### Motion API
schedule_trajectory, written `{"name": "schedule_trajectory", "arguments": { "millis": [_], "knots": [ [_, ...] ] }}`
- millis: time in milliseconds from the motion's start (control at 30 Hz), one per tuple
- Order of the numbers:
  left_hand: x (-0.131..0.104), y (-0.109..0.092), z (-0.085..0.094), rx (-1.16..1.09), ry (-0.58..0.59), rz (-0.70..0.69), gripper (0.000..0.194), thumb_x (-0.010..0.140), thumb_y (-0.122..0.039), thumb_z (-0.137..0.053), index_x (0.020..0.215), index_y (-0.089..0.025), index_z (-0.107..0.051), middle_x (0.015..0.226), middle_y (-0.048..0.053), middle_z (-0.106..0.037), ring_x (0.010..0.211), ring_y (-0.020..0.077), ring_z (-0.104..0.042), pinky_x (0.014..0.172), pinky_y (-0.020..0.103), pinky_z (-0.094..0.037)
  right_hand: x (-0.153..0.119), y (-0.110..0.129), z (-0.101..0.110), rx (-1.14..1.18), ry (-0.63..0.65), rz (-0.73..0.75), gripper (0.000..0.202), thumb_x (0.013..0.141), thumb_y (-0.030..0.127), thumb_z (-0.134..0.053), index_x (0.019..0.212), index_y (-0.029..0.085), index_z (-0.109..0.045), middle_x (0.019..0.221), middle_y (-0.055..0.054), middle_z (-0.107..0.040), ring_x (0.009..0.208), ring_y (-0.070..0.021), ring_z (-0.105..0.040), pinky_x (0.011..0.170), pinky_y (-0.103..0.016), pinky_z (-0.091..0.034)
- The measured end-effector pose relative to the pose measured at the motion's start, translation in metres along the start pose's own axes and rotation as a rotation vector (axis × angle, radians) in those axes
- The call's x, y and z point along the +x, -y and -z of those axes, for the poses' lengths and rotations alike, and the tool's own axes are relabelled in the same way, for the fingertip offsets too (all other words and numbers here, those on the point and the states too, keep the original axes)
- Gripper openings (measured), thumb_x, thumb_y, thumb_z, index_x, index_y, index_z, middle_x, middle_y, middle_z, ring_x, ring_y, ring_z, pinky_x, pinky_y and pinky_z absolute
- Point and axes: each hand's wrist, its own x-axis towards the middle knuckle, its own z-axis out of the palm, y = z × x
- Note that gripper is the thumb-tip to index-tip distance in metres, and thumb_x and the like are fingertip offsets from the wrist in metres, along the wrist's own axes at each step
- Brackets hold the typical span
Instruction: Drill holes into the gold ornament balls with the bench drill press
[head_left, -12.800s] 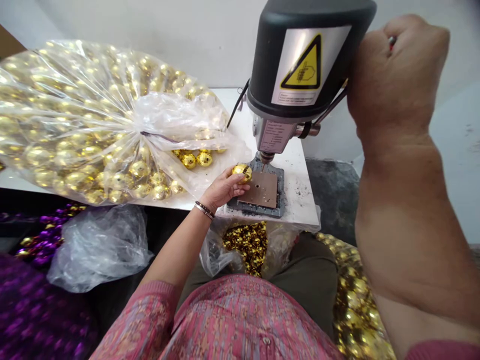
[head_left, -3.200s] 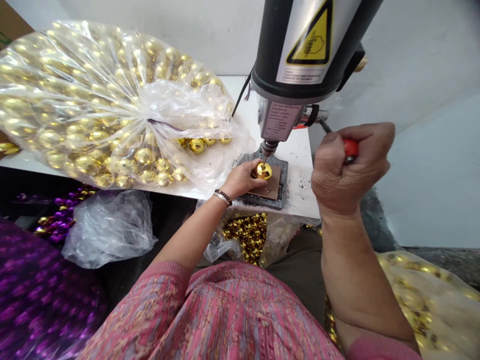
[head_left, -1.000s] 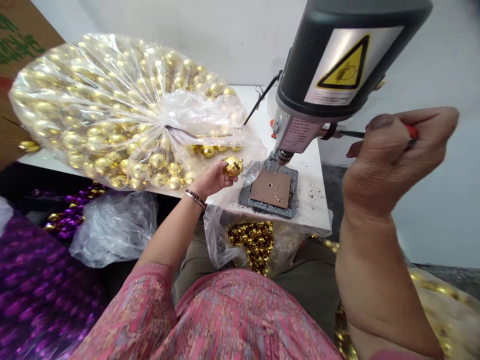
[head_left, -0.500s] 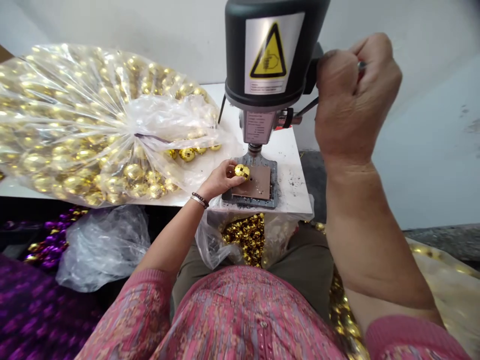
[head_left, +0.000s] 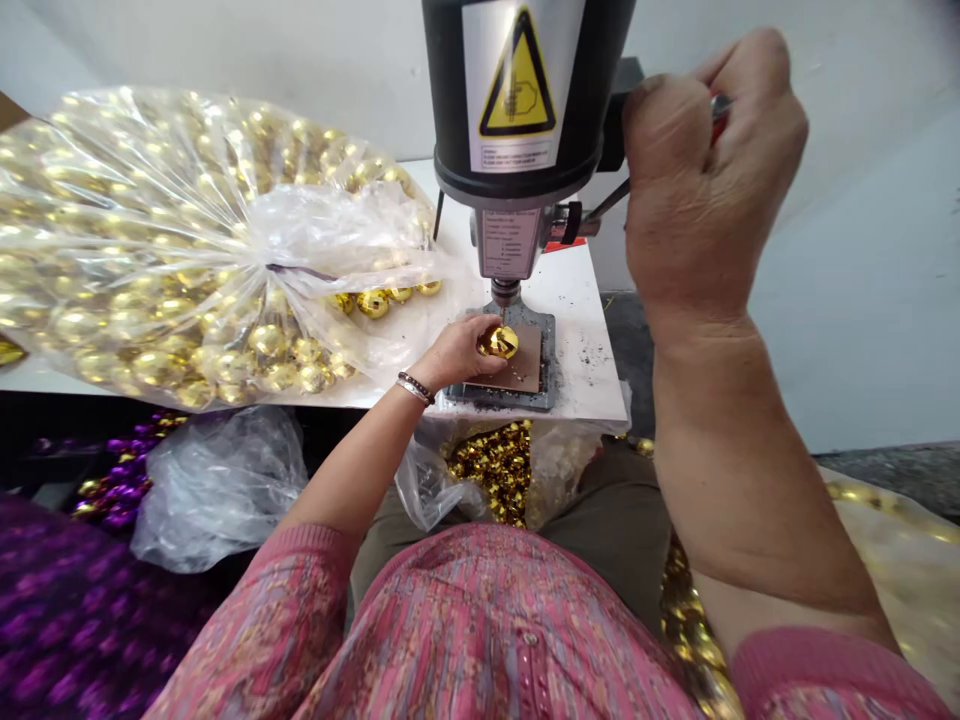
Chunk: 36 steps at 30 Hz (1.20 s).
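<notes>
A shiny gold ball (head_left: 499,343) is pinched between the thumb and fingers of my left hand (head_left: 461,352). It is held over a brown board (head_left: 526,372) on the grey base of a drill press (head_left: 517,90), right under the thin bit. My right hand (head_left: 712,180), raised on the right beside the machine's black head, is wrapped round a lever handle with a bit of red showing. Dark shavings lie on the base and on the white table (head_left: 581,300) beside it.
A big clear bag of gold balls (head_left: 150,250) covers the table's left side, with loose gold balls (head_left: 373,303) by its opening. Below the front edge hangs an open bag of gold pieces (head_left: 495,465). Crumpled plastic (head_left: 221,490) and purple material (head_left: 67,620) are lower left.
My left hand has moved the gold ball to the right, under the bit, and the ball has turned. My right hand is still on the lever. The view has shifted slightly.
</notes>
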Motion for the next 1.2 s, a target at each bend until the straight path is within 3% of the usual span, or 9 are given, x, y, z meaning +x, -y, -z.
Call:
{"name": "schedule_trajectory", "arguments": {
  "millis": [100, 167, 300, 433, 567, 733, 867, 1200],
  "knots": [
    [0.001, 0.002, -0.003, 0.025, -0.005, -0.009, 0.063, 0.083, -0.022, -0.094, 0.145, -0.018, -0.082, 0.143, 0.013, -0.082, 0.13, 0.0305, -0.076, 0.119, 0.041, -0.062, -0.002, 0.008, -0.001, -0.027, -0.041, -0.085, 0.046, 0.105, 0.017, -0.066, 0.077, 0.026, -0.031, 0.073, 0.007, -0.024, 0.071, -0.0048, -0.029, 0.076, -0.025, -0.035],
    [0.003, 0.006, -0.006, -0.04, 0.004, 0.013, 0.064, 0.084, -0.024, -0.094, 0.147, -0.017, -0.082, 0.14, 0.013, -0.083, 0.128, 0.0306, -0.077, 0.119, 0.042, -0.062, -0.006, 0.006, -0.001, -0.05, -0.032, -0.072, 0.046, 0.104, 0.018, -0.068, 0.078, 0.026, -0.031, 0.073, 0.006, -0.026, 0.071, -0.0059, -0.032, 0.076, -0.025, -0.039],
    [0.006, 0.013, -0.014, -0.223, 0.015, 0.015, 0.061, 0.082, -0.023, -0.094, 0.142, -0.016, -0.084, 0.123, 0.01, -0.088, 0.113, 0.0274, -0.08, 0.111, 0.041, -0.065, -0.022, -0.008, 0.001, -0.047, -0.08, 0.084, 0.038, 0.103, 0.027, -0.064, 0.084, 0.025, -0.031, 0.077, 0.005, -0.038, 0.072, -0.0055, -0.04, 0.076, -0.023, -0.044],
    [0.008, 0.017, -0.021, -0.351, -0.024, 0.007, 0.062, 0.076, -0.022, -0.097, 0.138, -0.016, -0.086, 0.116, 0.008, -0.089, 0.106, 0.0248, -0.079, 0.107, 0.04, -0.066, -0.046, -0.024, 0.006, -0.092, -0.097, 0.221, 0.025, 0.11, 0.035, -0.056, 0.092, 0.022, -0.043, 0.085, 0.005, -0.046, 0.074, -0.0022, -0.046, 0.078, -0.02, -0.046],
    [0.007, 0.019, -0.023, -0.41, -0.053, 0.008, 0.063, 0.072, -0.021, -0.099, 0.134, -0.017, -0.088, 0.114, 0.008, -0.09, 0.107, 0.0251, -0.079, 0.108, 0.04, -0.066, -0.064, -0.04, 0.011, -0.158, -0.081, 0.319, 0.022, 0.111, 0.039, -0.06, 0.101, 0.019, -0.056, 0.087, 0.005, -0.053, 0.078, -0.0045, -0.056, 0.077, -0.022, -0.05],
    [0.007, 0.021, -0.025, -0.438, -0.029, 0.055, 0.067, 0.072, -0.019, -0.098, 0.138, -0.016, -0.087, 0.117, 0.007, -0.09, 0.111, 0.0269, -0.081, 0.108, 0.04, -0.065, -0.08, -0.052, 0.009, -0.24, -0.151, 0.348, 0.03, 0.111, 0.047, -0.059, 0.101, 0.019, -0.062, 0.088, 0.002, -0.06, 0.081, -0.01, -0.062, 0.08, -0.029, -0.057],
    [0.007, 0.023, -0.028, -0.452, -0.004, 0.044, 0.069, 0.075, -0.02, -0.097, 0.143, -0.017, -0.085, 0.121, 0.007, -0.09, 0.113, 0.0262, -0.081, 0.106, 0.038, -0.066, -0.09, -0.056, 0.006, -0.285, -0.217, 0.348, 0.034, 0.112, 0.052, -0.056, 0.101, 0.021, -0.063, 0.089, 0.001, -0.06, 0.079, -0.0105, -0.06, 0.078, -0.03, -0.055],
    [0.009, 0.026, -0.032, -0.382, 0.016, 0.012, 0.06, 0.08, -0.023, -0.095, 0.14, -0.02, -0.084, 0.122, 0.004, -0.088, 0.111, 0.0238, -0.08, 0.104, 0.036, -0.065, -0.107, -0.074, -0.01, -0.192, -0.289, 0.361, 0.022, 0.116, 0.042, -0.05, 0.107, 0.026, -0.062, 0.091, 0.001, -0.058, 0.082, -0.0093, -0.062, 0.079, -0.028, -0.054]
  ]
}}
